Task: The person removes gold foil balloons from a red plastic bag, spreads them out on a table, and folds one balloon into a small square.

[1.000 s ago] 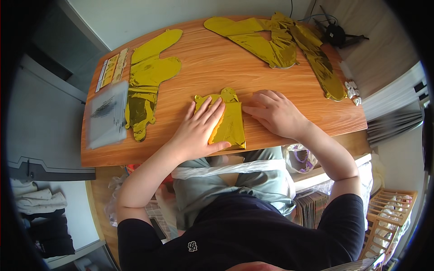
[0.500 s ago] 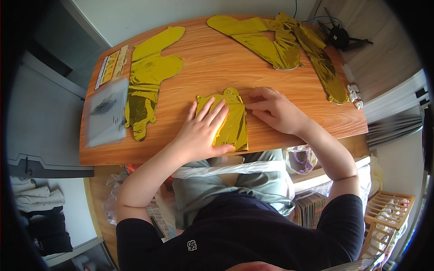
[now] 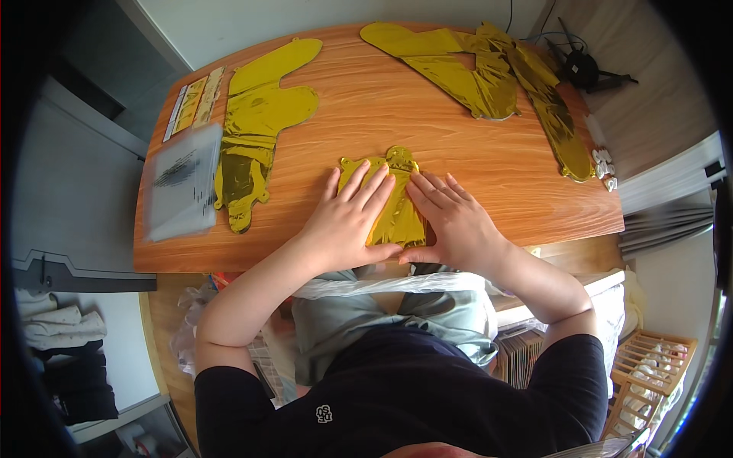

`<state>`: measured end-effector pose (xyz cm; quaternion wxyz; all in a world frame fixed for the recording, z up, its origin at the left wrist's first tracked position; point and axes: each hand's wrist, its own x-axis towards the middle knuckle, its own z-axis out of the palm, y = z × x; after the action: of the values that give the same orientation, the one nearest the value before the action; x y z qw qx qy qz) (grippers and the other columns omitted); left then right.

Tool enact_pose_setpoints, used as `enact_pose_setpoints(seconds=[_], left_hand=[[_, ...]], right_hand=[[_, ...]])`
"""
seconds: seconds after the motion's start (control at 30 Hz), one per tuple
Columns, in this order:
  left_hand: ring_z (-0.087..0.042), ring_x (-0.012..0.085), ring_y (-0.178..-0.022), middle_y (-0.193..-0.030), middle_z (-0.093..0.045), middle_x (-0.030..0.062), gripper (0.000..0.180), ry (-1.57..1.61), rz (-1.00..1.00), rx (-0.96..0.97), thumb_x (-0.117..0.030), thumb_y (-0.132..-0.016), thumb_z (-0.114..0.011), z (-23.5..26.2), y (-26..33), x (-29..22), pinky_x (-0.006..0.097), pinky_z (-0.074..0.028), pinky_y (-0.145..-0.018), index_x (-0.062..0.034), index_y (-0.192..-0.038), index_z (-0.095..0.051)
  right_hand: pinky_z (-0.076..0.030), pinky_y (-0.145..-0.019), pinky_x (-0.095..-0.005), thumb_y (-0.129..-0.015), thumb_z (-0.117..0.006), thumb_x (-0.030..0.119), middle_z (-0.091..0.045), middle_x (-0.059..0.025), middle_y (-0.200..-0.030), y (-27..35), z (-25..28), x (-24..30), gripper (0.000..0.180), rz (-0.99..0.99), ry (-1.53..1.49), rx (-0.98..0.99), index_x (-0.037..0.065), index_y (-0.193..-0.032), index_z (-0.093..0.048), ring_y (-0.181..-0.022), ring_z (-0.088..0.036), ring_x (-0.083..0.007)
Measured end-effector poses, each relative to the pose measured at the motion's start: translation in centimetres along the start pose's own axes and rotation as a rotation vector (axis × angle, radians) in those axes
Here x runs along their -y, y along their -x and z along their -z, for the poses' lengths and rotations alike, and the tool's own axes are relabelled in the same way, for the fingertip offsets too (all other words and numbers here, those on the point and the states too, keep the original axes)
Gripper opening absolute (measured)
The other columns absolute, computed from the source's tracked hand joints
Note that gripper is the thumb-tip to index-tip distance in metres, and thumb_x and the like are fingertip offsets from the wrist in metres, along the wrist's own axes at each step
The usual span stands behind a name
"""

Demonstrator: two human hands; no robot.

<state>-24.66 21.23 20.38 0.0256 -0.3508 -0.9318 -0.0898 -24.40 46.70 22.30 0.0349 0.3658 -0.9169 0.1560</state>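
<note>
The left hand [image 3: 342,221] and right hand [image 3: 458,229] splay across a gold foil balloon [image 3: 398,214], probably light, slippery, best edge-gripped.

Right hand [image 3: 458,230] moved from beside the gold foil [image 3: 398,217] onto its right edge, fingers [image 3: 435,192] now straightened

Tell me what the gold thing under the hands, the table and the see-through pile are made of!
Gold sheet: probably thin, shiny metallic film; it glints and creases.
Table: smooth wood or wood-look laminate; it shows streaky grain.
See-through pile: probably smooth plastic; it's cloudy-clear.
</note>
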Motion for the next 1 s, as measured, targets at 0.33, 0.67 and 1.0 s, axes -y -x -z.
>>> enact_pose_setpoints(seconds=[0.33,0.67,1.0], left_hand=[[-0.023,0.0391,-0.158,-0.17,-0.027,0.0181,0.109,0.005,0.003,0.004,-0.066,-0.083,-0.071,0.2,0.0,0.2,0.067,-0.018,-0.124,-0.001,-0.162,-0.031],[-0.005,0.0354,-0.163,-0.174,-0.01,0.0237,0.094,0.708,0.056,0.039,-0.035,-0.098,-0.058,2.1,-0.1,1.9,0.051,-0.007,-0.13,-0.0032,-0.167,-0.003],[-0.06,0.0282,-0.13,-0.133,-0.067,0.009,0.028,0.462,0.286,-0.394,-0.021,-0.097,-0.068,3.4,6.6,2.2,0.052,-0.034,-0.119,-0.0099,-0.123,-0.069]], right_hand=[[-0.013,-0.129,-0.0558,-0.063,-0.07,0.089,-0.041,-0.017,-0.164,0.0,0.5,0.3,0.137,-0.141,0.125,0.096,0.0,-0.16,-0.033,-0.158,-0.024,-0.0375],[-0.037,-0.119,-0.0477,-0.106,-0.055,0.035,-0.051,-0.0289,-0.151,-3.2,-1.6,6.0,0.066,-0.217,-0.271,-0.228,-0.004,-0.157,-0.036,-0.145,-0.044,-0.0444],[-0.047,-0.104,-0.0477,-0.095,-0.07,0.042,-0.065,-0.0164,-0.127,-4.7,-2.4,6.4,0.054,-0.243,-0.115,-0.197,0.005,-0.133,-0.064,-0.123,-0.058,-0.0357]])
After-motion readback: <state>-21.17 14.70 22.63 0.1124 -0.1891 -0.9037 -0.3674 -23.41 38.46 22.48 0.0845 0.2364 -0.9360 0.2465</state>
